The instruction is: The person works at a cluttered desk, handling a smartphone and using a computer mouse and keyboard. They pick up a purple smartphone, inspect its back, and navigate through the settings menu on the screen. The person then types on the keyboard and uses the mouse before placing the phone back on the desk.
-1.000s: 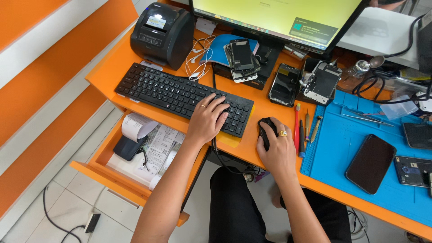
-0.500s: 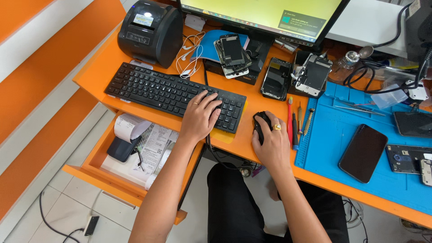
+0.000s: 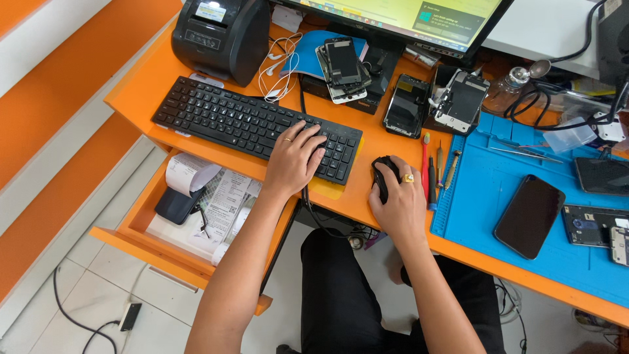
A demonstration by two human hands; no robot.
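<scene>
2 hands at orange table (image 3: 386, 141) | left hand (image 3: 293, 159) fingers spread flat on right end of black rectangular keyboard (image 3: 252, 124) | right hand (image 3: 398, 200) grip cupped over black computer mouse (image 3: 384, 172) | advice: keep wrists low, clear of screwdrivers (image 3: 439, 169) beside the mouse

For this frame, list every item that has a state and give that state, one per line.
left hand: resting on keyboard, fingers on keys
right hand: cupped over black mouse
monitor: on, screen lit
drawer: pulled open, papers inside
dark phone on blue mat: screen off
label printer: lid closed
</scene>
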